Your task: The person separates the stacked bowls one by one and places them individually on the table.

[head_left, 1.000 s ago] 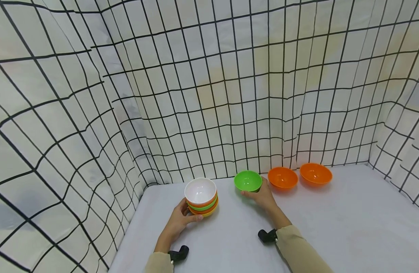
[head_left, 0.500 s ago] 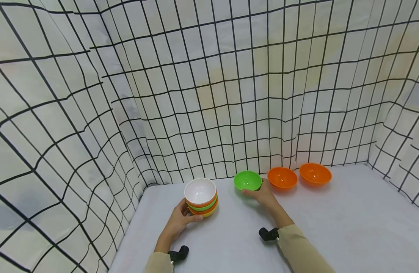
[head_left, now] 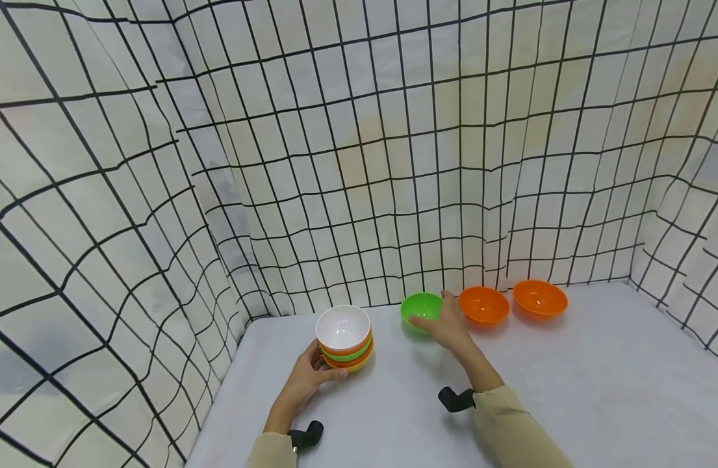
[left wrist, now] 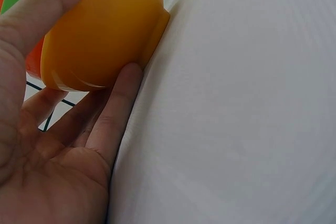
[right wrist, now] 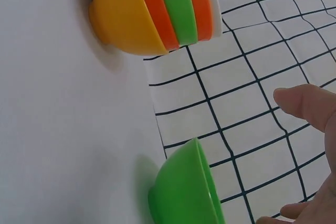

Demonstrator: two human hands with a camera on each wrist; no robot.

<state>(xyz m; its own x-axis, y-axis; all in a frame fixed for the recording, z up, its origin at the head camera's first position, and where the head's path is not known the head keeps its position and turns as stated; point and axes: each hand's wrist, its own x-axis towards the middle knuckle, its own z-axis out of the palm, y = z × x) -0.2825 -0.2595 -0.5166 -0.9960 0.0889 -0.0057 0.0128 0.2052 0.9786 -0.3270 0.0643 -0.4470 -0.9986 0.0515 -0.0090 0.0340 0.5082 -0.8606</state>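
A stack of nested bowls stands at the left of the table in the head view, with a white bowl (head_left: 344, 329) on top. Orange and green rims show beneath it, and a yellow bowl (left wrist: 107, 30) forms the bottom. My left hand (head_left: 304, 379) holds the stack low down, thumb at the near side and fingers round the left side. To the right, a single green bowl (head_left: 418, 307) sits upright on the table. My right hand (head_left: 449, 326) hovers over its right edge, thumb and fingers spread; the right wrist view shows it apart from the bowl.
Two orange bowls, a nearer one (head_left: 484, 305) and one farther right (head_left: 540, 299), stand upright along the back of the white table (head_left: 598, 377). Behind them rises a white cloth wall (head_left: 382, 156) with a black grid. Another such wall closes the left side.
My right hand has let go of the green bowl and lifted slightly above it. The green bowl stays in place. My left hand and the stack have not moved.
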